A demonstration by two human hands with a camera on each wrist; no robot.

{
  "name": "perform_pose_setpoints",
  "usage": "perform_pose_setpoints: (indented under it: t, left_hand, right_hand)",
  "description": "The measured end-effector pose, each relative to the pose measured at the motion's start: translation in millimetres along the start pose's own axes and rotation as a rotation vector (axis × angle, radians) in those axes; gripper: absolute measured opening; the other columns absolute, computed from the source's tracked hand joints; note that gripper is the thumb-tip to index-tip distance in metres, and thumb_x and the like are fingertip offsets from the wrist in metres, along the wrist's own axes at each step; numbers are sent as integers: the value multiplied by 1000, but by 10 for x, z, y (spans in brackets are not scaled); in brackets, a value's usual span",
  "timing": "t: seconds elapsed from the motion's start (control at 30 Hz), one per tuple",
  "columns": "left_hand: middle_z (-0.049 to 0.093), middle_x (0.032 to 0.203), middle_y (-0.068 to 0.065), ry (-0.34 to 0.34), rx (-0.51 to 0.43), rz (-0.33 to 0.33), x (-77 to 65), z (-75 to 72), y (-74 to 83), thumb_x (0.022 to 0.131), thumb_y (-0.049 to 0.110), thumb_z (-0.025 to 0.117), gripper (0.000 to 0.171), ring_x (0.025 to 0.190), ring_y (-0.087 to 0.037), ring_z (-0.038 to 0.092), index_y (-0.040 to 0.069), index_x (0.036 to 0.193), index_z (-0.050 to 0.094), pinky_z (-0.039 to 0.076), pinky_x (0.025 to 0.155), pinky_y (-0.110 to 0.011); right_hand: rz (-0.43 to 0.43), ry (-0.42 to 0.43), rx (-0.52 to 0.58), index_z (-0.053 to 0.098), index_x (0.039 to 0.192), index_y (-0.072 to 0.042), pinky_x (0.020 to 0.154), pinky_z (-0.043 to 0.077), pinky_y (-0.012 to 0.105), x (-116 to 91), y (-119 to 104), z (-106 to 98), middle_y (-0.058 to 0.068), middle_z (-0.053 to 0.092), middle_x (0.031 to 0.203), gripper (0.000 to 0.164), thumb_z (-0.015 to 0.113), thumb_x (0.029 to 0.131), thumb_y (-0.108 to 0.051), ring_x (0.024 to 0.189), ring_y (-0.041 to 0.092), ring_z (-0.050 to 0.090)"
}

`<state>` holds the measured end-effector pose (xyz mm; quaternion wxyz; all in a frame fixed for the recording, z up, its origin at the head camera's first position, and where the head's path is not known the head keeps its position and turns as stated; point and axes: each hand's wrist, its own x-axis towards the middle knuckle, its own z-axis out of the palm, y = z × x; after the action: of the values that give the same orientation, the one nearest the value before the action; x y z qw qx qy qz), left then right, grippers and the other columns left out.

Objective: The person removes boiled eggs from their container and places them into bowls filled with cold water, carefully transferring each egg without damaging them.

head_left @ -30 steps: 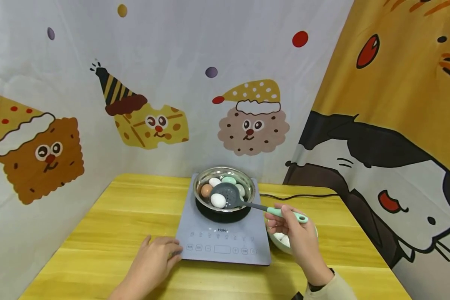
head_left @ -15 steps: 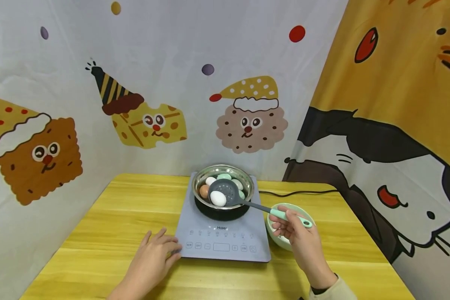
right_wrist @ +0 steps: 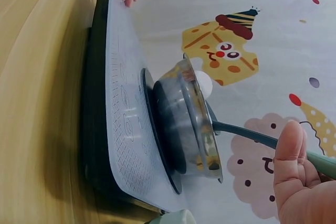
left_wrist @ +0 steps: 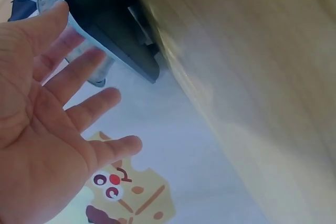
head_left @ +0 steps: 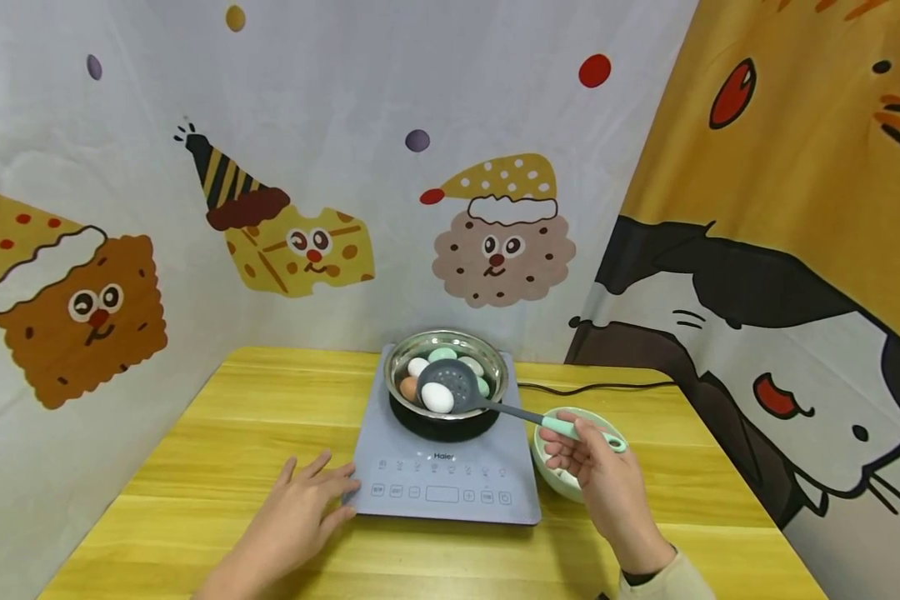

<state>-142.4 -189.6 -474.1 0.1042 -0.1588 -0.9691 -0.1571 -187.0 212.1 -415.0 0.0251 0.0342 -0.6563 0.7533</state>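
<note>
My right hand point(head_left: 607, 479) grips the green handle of a grey slotted skimmer point(head_left: 450, 379), whose head lies over a steel bowl point(head_left: 498, 387). One white egg point(head_left: 438, 398) rests in the skimmer's head. Beneath and around it, several white, brown and pale green eggs point(head_left: 442, 354) sit in the bowl, partly hidden by the skimmer. The bowl stands on a grey induction cooktop point(head_left: 442, 471). At the cooktop's front left corner is my left hand point(head_left: 296, 512), fingers spread and touching its edge; the left wrist view shows the fingers point(left_wrist: 79, 77) fairly straight.
A pale green bowl point(head_left: 543, 471) with white things inside stands right of the cooktop, partly behind my right hand. A black power cord point(head_left: 600, 387) runs along the back of the wooden table point(head_left: 270, 417). A printed cloth point(head_left: 330, 100) hangs behind.
The head view has shifted slightly. My left hand's fingers have spread and slid a little left along the cooktop edge. The skimmer with its egg stays nearly still over the steel bowl.
</note>
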Motion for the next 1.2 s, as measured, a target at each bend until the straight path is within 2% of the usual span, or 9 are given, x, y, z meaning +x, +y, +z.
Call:
perform_pose_setpoints:
  t: [0.23, 0.53, 0.7, 1.0, 1.2]
  left_hand:
    - [73, 142, -2, -30, -27, -19, 9, -5, -5, 93, 31, 84, 31, 142, -42, 59, 21, 122, 80, 35, 118, -80]
    - [73, 142, 0, -28, -39, -43, -2, 9, 12, 91, 31, 85, 32, 139, -42, 62, 22, 121, 80, 34, 118, -81]
    - [73, 143, 1, -25, -43, -48, -1, 19, 7, 91, 32, 85, 31, 138, -43, 63, 24, 120, 80, 33, 117, -83]
    - [72, 143, 1, -18, -47, -53, 5, 5, 12, 91, 30, 85, 30, 136, -43, 64, 24, 119, 80, 32, 117, -84]
    - [72, 143, 1, -21, -44, -61, -6, 5, 20, 91, 30, 85, 31, 135, -42, 64, 24, 120, 80, 33, 118, -82]
  right_hand:
    - [-1, 5, 18, 64, 134, -2, 79, 66, 28, -16, -26, -13, 6, 83, 105, 43, 44, 117, -36, 93, 15, 77]
    - [-7, 12, 23, 67, 131, -4, 79, 67, 29, -46, -66, -39, 7, 83, 106, 41, 43, 117, -34, 92, 15, 78]
    - [-10, 18, 37, 72, 126, -10, 79, 67, 29, -70, -94, -63, 8, 83, 106, 39, 43, 117, -34, 92, 15, 78]
    - [-24, 22, 67, 66, 135, 4, 78, 67, 30, -83, -137, -128, 7, 84, 106, 46, 46, 117, -33, 94, 15, 80]
    - [-18, 44, 64, 68, 133, 1, 78, 68, 30, -113, -157, -158, 7, 84, 106, 44, 45, 117, -33, 92, 16, 80]
